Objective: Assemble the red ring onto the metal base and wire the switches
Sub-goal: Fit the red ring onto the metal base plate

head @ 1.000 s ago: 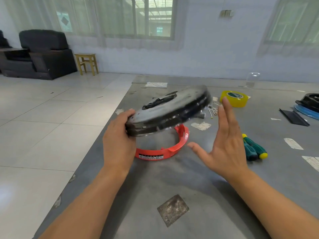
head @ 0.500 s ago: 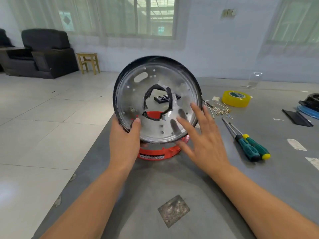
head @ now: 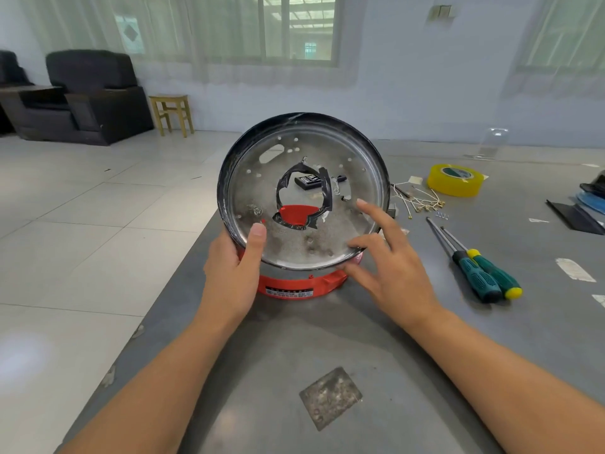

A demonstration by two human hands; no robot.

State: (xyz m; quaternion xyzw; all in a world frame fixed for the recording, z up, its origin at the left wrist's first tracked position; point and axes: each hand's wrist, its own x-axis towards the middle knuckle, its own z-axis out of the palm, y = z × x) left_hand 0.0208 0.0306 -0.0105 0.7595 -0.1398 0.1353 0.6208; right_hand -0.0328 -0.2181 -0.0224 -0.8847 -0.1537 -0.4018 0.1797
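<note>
Gripping the round silver metal base [head: 304,191] by its lower-left rim with the left hand [head: 234,273], tilting its hollow face toward the camera; hovering the spread, empty right hand [head: 389,257] beside its lower-right edge; lying directly beneath on the grey table [head: 360,339], the red plastic ring [head: 294,286].

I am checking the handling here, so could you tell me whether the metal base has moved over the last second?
Yes. The metal base has tipped up from nearly flat to face the camera, above the red ring on the table.
</note>
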